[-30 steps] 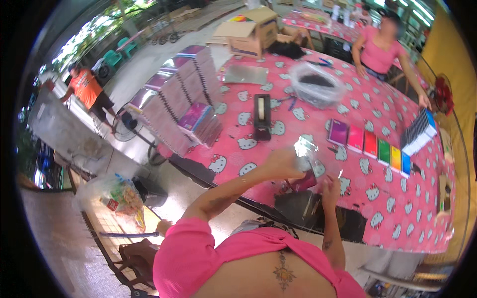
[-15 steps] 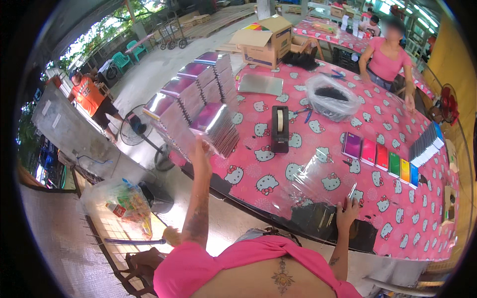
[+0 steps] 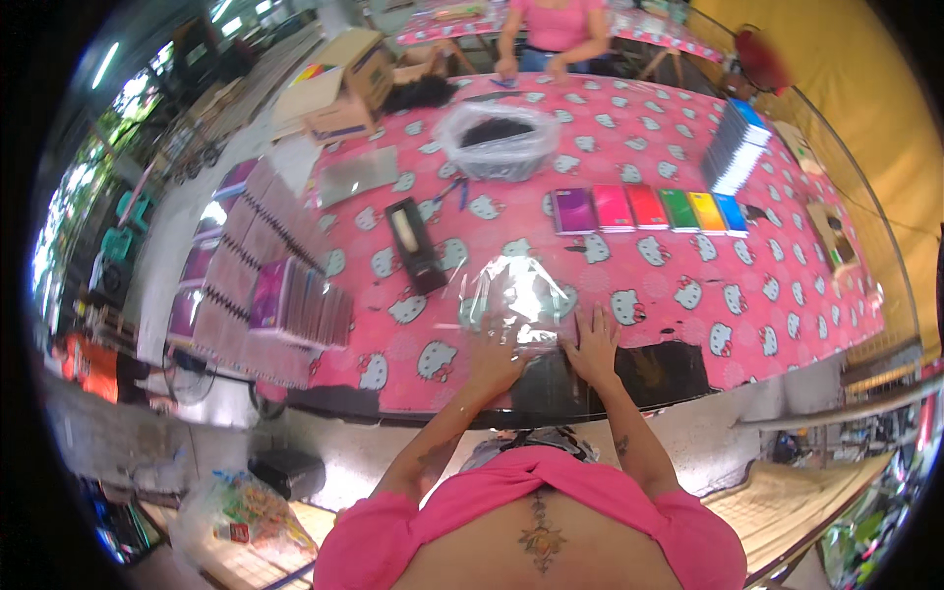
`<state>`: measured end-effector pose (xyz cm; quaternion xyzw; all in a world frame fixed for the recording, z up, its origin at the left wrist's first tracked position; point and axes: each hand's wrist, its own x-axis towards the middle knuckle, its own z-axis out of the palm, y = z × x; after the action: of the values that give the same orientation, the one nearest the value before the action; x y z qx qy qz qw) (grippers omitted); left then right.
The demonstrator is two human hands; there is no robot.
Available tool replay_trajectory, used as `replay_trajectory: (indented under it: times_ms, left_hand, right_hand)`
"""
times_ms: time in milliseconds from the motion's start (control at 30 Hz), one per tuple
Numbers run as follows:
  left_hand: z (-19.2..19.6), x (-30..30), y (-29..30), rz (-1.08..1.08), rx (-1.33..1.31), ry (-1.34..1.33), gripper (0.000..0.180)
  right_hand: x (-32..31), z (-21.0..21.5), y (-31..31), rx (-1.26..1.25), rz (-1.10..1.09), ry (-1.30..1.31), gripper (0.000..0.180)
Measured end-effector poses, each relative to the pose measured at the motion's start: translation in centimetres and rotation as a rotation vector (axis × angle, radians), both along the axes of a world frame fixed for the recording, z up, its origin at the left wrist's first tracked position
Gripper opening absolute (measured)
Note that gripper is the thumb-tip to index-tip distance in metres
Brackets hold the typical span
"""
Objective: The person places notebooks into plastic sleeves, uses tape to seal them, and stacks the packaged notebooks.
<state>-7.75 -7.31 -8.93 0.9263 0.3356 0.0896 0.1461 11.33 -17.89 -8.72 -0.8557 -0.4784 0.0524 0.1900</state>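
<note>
A sheet or bag of clear plastic film (image 3: 516, 295) lies on the pink patterned table cover in front of me, shining with glare. My left hand (image 3: 495, 362) is at its near left edge; its fingers are blurred and partly lost in the film's glare. Beside it, my right hand (image 3: 594, 344) rests palm down with fingers spread at the film's near right corner. A black tape dispenser (image 3: 417, 246) stands beyond the left hand. Farther left are tall stacks of spiral-bound notebooks (image 3: 285, 300) with purple covers.
Six coloured notebooks (image 3: 612, 208) lie in an overlapping row, with a blue-topped stack (image 3: 737, 147) behind. A plastic-lined container of black pieces (image 3: 497, 138), pliers (image 3: 462, 193), a grey sheet (image 3: 359, 175) and a carton (image 3: 349, 88) are farther back. Across the table stands a co-worker (image 3: 559, 29).
My left hand has left the notebook stack and moved right to the plastic film. My right hand now lies flat at the film's corner. The view has turned right.
</note>
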Motion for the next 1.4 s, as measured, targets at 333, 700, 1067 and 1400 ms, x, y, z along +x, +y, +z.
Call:
replay_trajectory:
  times_ms: [333,700,1067,1400]
  left_hand:
    - [3.8,4.7,-1.3,0.105,0.088,-0.076,0.071]
    - [6.0,39.0,-8.1,-0.249,0.181,-0.333,0.057]
    - [-0.3,59.3,-2.6,-0.314,0.359,-0.157,0.054]
    - [14.5,52.1,-9.5,-0.218,0.075,-0.352,0.017]
  right_hand:
    - [21.2,0.4,-9.2,0.14,-0.212,0.012,0.061]
    - [52.0,-0.9,-6.5,0.075,-0.158,-0.311,0.064]
    - [50.2,0.9,-14.7,0.386,0.066,-0.311,0.025]
    - [41.0,1.3,-19.8,0.388,0.107,0.381,0.023]
